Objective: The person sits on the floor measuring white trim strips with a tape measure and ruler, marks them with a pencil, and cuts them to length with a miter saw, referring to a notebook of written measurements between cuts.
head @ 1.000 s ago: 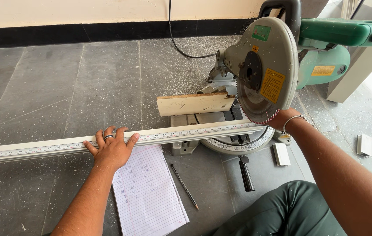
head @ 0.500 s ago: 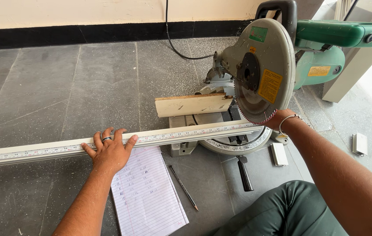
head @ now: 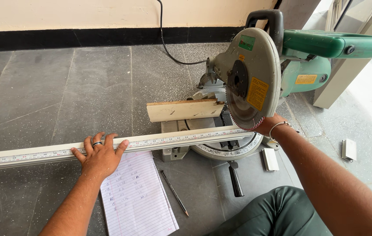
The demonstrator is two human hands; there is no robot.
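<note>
Head view: left hand [head: 101, 155] pressed flat, fingers spread, on long white profile [head: 151, 142] lying left-right across floor and saw base. Right hand [head: 268, 124] at its right end beneath miter saw [head: 256, 76] blade; grip state unclear.

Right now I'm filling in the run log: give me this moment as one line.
left hand: pressing long white profile | right hand: at profile end under raised saw blade | notepad, pencil on floor
</note>
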